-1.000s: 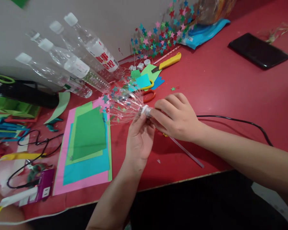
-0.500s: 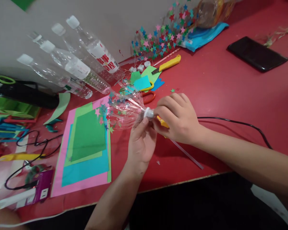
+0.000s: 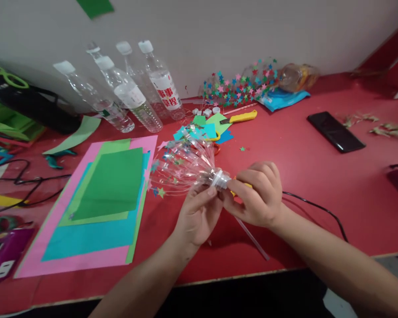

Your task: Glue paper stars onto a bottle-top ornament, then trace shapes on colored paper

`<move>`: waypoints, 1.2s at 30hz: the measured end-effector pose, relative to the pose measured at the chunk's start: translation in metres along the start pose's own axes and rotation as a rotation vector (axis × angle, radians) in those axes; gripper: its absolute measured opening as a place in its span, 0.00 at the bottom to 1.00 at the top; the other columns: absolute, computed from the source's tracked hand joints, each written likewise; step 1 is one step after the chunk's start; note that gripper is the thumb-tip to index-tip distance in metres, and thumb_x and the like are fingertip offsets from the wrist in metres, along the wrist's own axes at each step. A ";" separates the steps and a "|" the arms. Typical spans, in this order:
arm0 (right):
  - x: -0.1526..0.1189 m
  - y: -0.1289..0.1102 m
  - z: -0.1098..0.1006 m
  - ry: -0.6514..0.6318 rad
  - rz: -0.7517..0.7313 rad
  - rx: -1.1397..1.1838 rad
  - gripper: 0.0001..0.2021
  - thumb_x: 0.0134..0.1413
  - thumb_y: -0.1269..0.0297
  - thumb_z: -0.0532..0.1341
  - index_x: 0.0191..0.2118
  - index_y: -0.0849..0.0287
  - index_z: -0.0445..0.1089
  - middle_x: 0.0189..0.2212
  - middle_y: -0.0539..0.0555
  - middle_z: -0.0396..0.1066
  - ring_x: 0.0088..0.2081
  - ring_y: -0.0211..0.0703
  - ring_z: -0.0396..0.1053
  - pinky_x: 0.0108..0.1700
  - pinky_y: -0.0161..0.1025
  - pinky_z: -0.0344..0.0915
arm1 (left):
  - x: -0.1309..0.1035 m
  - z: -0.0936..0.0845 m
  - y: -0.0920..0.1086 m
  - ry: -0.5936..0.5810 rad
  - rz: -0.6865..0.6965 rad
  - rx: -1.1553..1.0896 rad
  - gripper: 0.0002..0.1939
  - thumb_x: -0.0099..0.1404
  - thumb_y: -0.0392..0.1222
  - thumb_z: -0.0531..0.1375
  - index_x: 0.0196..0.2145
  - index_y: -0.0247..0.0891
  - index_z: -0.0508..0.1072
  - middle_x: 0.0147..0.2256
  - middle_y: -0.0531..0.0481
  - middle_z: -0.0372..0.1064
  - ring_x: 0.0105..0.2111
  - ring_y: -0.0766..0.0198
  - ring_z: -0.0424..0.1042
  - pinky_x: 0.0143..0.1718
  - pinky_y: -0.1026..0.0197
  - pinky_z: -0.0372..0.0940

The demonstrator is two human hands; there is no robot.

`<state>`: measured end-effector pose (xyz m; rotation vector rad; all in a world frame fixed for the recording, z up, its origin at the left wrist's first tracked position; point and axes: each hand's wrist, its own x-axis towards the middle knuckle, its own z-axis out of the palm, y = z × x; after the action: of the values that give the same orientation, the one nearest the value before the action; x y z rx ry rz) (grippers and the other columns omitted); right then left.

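Between my hands is a cut plastic bottle top [image 3: 220, 179], lying on its side with its threaded mouth to the right. Its body is slit into many thin clear strips that fan out leftward and carry small coloured paper stars [image 3: 161, 192]. My left hand [image 3: 199, 216] is closed round the neck from below, thumb on the white ring. At the mouth, the bent fingers of my right hand [image 3: 260, 194] pinch the rim; the fingertips are partly hidden. Behind the right hand lies a yellow tool, mostly covered, with a black cord [image 3: 313, 206] and a translucent stick [image 3: 252, 238] near it.
Coloured paper sheets [image 3: 109, 185] lie stacked at left. Several clear bottles [image 3: 164, 84] stand by the wall. Beyond my hands are a yellow cutter [image 3: 243, 117], scissors [image 3: 216, 149] and a star-covered strip bundle [image 3: 239, 88]. A black phone [image 3: 334, 131] rests at right.
The camera view has turned, so the table's things appear shifted, with more of the right side showing. Both hands keep their hold on the bottle top, which looks slightly tilted compared with before.
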<state>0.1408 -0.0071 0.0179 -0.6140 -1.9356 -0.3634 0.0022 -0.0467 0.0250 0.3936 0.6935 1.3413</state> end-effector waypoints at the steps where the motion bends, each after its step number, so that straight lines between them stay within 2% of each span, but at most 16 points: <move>1: -0.001 0.000 -0.001 -0.007 -0.017 -0.003 0.09 0.51 0.70 0.63 0.38 0.50 0.66 0.30 0.49 0.68 0.30 0.40 0.60 0.36 0.42 0.59 | 0.000 0.000 0.000 -0.004 0.001 -0.013 0.10 0.49 0.36 0.69 0.31 0.39 0.75 0.32 0.54 0.75 0.34 0.69 0.73 0.42 0.69 0.67; 9: 0.000 0.004 -0.006 -0.030 -0.187 -0.118 0.08 0.48 0.69 0.66 0.31 0.49 0.67 0.29 0.48 0.67 0.30 0.40 0.59 0.37 0.43 0.61 | -0.001 0.002 0.003 -0.016 -0.028 -0.094 0.12 0.45 0.35 0.72 0.30 0.38 0.78 0.30 0.55 0.76 0.32 0.72 0.75 0.40 0.73 0.68; 13: 0.003 0.002 -0.005 0.006 -0.162 -0.121 0.09 0.47 0.69 0.66 0.32 0.52 0.66 0.29 0.49 0.67 0.30 0.40 0.59 0.36 0.43 0.61 | -0.002 0.001 0.003 -0.029 -0.001 -0.074 0.12 0.45 0.34 0.72 0.29 0.39 0.77 0.31 0.54 0.77 0.34 0.69 0.75 0.41 0.71 0.69; 16: 0.005 -0.002 -0.003 0.028 -0.008 -0.069 0.10 0.46 0.68 0.65 0.33 0.53 0.64 0.28 0.50 0.66 0.29 0.40 0.59 0.35 0.43 0.59 | -0.004 -0.001 0.003 -0.004 0.031 -0.034 0.14 0.46 0.34 0.71 0.33 0.41 0.77 0.35 0.54 0.77 0.35 0.69 0.75 0.41 0.70 0.69; 19: 0.006 -0.006 -0.001 0.008 0.154 0.027 0.11 0.47 0.68 0.64 0.35 0.54 0.62 0.29 0.50 0.66 0.30 0.41 0.62 0.35 0.43 0.59 | -0.005 0.000 0.005 0.022 0.122 0.030 0.19 0.45 0.33 0.72 0.36 0.43 0.76 0.36 0.54 0.77 0.35 0.68 0.75 0.41 0.68 0.69; 22: 0.005 -0.010 0.000 -0.012 0.237 0.127 0.12 0.47 0.69 0.63 0.38 0.55 0.61 0.31 0.51 0.67 0.32 0.42 0.64 0.36 0.43 0.59 | -0.004 0.001 0.006 0.030 0.181 0.086 0.21 0.45 0.33 0.72 0.38 0.44 0.76 0.35 0.54 0.76 0.34 0.66 0.75 0.41 0.65 0.69; 26: 0.004 -0.013 0.001 -0.041 0.345 0.261 0.13 0.49 0.70 0.61 0.41 0.56 0.61 0.34 0.53 0.67 0.38 0.45 0.66 0.39 0.44 0.61 | -0.003 0.000 0.004 0.044 0.190 0.135 0.22 0.46 0.35 0.72 0.40 0.45 0.75 0.35 0.54 0.75 0.36 0.64 0.75 0.42 0.63 0.68; 30: 0.005 -0.017 0.002 -0.093 0.598 0.491 0.11 0.48 0.69 0.60 0.39 0.56 0.61 0.34 0.52 0.65 0.35 0.41 0.64 0.37 0.41 0.62 | -0.001 -0.004 0.003 0.065 0.213 0.192 0.21 0.46 0.37 0.72 0.39 0.44 0.75 0.35 0.53 0.75 0.37 0.63 0.74 0.42 0.62 0.68; 36: 0.009 -0.016 0.007 -0.185 0.985 0.813 0.06 0.48 0.68 0.62 0.30 0.58 0.62 0.28 0.47 0.63 0.30 0.35 0.62 0.34 0.36 0.61 | 0.008 -0.010 0.006 0.076 0.240 0.244 0.19 0.45 0.35 0.72 0.37 0.44 0.76 0.36 0.54 0.76 0.37 0.67 0.74 0.43 0.66 0.66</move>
<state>0.1233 -0.0141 0.0228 -0.9445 -1.5131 1.0657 -0.0081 -0.0391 0.0197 0.6403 0.8997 1.5084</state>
